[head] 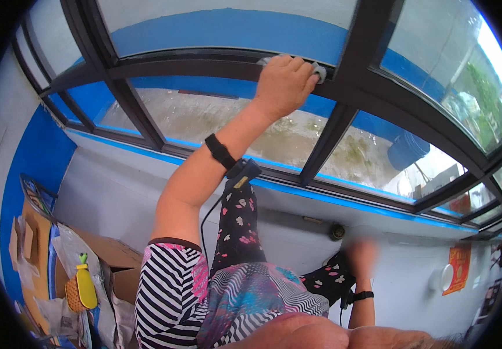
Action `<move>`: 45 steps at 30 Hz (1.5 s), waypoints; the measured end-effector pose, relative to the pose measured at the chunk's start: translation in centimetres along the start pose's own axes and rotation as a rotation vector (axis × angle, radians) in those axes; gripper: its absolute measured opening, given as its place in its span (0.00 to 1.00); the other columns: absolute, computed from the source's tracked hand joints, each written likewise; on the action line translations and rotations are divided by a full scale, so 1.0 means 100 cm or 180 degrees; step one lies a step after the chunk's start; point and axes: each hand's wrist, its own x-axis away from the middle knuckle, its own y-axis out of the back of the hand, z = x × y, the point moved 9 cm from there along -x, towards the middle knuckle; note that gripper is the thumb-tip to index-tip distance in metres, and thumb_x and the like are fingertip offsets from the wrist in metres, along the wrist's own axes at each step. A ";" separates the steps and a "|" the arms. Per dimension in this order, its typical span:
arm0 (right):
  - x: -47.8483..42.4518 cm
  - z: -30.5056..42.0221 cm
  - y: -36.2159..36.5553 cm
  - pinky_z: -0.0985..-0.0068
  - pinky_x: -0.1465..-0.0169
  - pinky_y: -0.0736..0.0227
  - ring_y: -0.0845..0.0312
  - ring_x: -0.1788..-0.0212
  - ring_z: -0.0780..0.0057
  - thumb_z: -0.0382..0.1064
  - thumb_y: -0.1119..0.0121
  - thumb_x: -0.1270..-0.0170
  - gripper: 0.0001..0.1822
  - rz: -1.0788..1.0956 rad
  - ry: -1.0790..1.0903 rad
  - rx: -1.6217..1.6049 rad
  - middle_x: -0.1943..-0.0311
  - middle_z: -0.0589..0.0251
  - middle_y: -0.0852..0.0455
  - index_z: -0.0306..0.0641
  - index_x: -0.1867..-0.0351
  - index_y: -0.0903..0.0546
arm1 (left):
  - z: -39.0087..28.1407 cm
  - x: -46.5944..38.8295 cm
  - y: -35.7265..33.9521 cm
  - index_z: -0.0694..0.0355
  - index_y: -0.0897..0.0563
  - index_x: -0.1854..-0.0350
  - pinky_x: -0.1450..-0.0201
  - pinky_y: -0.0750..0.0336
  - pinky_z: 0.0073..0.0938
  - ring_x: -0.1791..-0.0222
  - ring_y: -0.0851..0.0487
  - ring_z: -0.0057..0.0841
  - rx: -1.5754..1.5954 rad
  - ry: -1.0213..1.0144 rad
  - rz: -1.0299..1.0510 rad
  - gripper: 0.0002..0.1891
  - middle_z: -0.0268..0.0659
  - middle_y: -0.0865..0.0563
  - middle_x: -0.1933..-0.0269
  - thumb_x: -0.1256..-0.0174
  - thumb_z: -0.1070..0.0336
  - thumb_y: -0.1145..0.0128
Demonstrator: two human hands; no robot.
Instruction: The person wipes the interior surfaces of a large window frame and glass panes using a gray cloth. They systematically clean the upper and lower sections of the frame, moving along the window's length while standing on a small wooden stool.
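My left hand (284, 85) presses a crumpled grey cloth (319, 72) against the dark horizontal rail (189, 67) of a window frame, just below an upper glass pane (233, 32). Its fingers are bent over the cloth, which shows at both sides of the hand. A black strap with a small cabled device sits on the left forearm. My right hand (364, 255) is low at the right, beside my knee in black floral trousers (331, 277). That hand is blurred, so its fingers and anything in them cannot be made out.
Lower panes show a wet floor and a blue bucket (408, 150) beyond. Blue trim (347, 198) edges the sill. Cardboard boxes (111, 253), plastic bags and a yellow pineapple-shaped item (86, 288) stand at lower left. A red poster (459, 266) hangs at right, near a white round object (444, 278).
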 end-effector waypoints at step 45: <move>0.017 -0.030 -0.011 0.53 0.45 0.31 0.25 0.50 0.52 0.44 0.38 0.41 0.16 -0.0635 -0.0121 0.0419 0.56 0.51 0.19 0.38 0.57 0.20 | 0.374 0.108 0.160 0.60 0.18 0.48 0.44 0.27 0.46 0.46 0.19 0.50 -0.2416 0.2957 0.1509 0.30 0.51 0.16 0.47 0.30 0.38 0.58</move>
